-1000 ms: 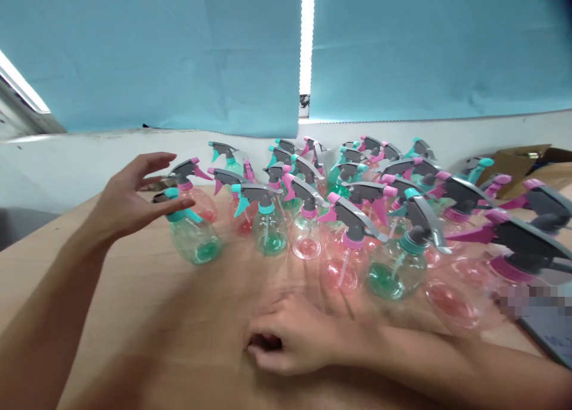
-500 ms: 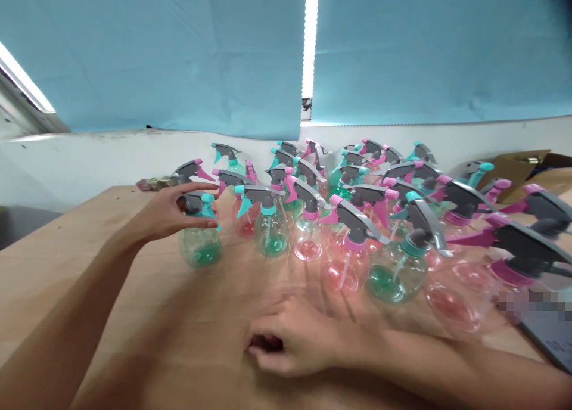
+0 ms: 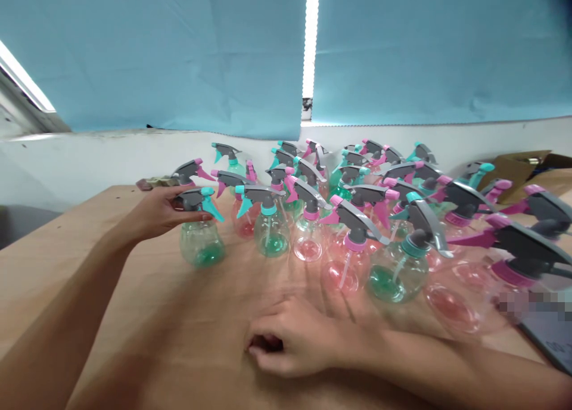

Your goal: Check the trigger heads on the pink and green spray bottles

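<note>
Left hand (image 3: 154, 214): narrowed around the neck of one green bottle (image 3: 201, 244), thumb across its collar; whether the base touches the tabletop (image 3: 192, 332), cannot tell.
Right hand (image 3: 288, 338): fingers loosely curled in, laid on the tabletop.
Pink bottle (image 3: 188, 170): one, just beyond the left hand.
Other bottles (image 3: 308, 238): pink and green, spray heads fitted, grouped beyond the right hand.
Carton (image 3: 507, 173): open, far right of both hands.

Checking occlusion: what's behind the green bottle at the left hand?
A pink-nozzled spray bottle: its head shows above the left hand; its body is mostly hidden by the hand and the green bottle.
</note>
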The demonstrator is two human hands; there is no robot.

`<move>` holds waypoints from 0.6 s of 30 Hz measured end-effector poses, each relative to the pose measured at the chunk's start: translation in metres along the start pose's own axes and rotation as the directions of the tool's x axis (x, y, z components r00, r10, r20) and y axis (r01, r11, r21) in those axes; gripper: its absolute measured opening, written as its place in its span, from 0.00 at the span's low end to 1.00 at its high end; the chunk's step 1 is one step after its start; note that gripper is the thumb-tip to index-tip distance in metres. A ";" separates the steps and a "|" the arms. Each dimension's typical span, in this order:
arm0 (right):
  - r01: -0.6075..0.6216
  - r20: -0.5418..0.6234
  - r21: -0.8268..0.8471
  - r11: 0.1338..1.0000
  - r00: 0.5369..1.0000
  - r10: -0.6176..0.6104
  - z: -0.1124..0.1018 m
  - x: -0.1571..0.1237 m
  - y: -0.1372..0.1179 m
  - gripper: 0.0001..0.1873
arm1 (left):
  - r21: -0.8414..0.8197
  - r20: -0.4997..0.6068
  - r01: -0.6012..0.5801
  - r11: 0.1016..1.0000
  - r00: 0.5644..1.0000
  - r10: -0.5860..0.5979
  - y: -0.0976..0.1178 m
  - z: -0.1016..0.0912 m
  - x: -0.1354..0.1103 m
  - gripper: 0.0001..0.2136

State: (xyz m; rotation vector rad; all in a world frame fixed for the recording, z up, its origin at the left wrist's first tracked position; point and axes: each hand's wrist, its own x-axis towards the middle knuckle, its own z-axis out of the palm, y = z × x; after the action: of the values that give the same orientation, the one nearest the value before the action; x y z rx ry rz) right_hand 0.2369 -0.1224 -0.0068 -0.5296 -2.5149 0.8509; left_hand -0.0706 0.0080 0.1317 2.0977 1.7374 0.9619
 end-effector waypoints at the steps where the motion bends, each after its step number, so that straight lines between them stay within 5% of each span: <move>1: 0.000 -0.001 -0.003 1.000 1.000 0.000 0.000 0.000 0.000 0.08 | 0.040 0.020 -0.012 0.999 1.000 0.011 0.000 0.001 0.000 0.36; 5: 0.002 0.002 -0.003 1.000 1.000 -0.002 0.001 0.000 0.001 0.07 | 0.014 0.028 -0.133 0.991 0.991 0.133 0.008 0.014 -0.002 0.37; 11: 0.002 -0.010 -0.013 1.000 1.000 -0.002 0.002 0.000 0.001 0.08 | -0.327 -0.108 -0.185 0.927 0.982 0.157 0.009 0.040 -0.002 0.60; 14: -0.004 0.006 -0.006 1.000 1.000 0.004 0.002 0.000 0.001 0.09 | -0.342 -0.098 -0.081 0.936 0.994 0.050 0.000 0.050 -0.002 0.55; 18: -0.012 0.013 -0.005 1.000 1.000 0.012 0.000 0.001 0.000 0.08 | -0.359 0.034 0.060 0.931 0.998 -0.051 -0.010 0.060 -0.004 0.36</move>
State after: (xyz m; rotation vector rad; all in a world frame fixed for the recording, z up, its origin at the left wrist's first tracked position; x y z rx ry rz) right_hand 0.2362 -0.1223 -0.0071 -0.5432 -2.5287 0.8551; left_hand -0.0414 0.0196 0.0799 1.8091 1.4659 1.1346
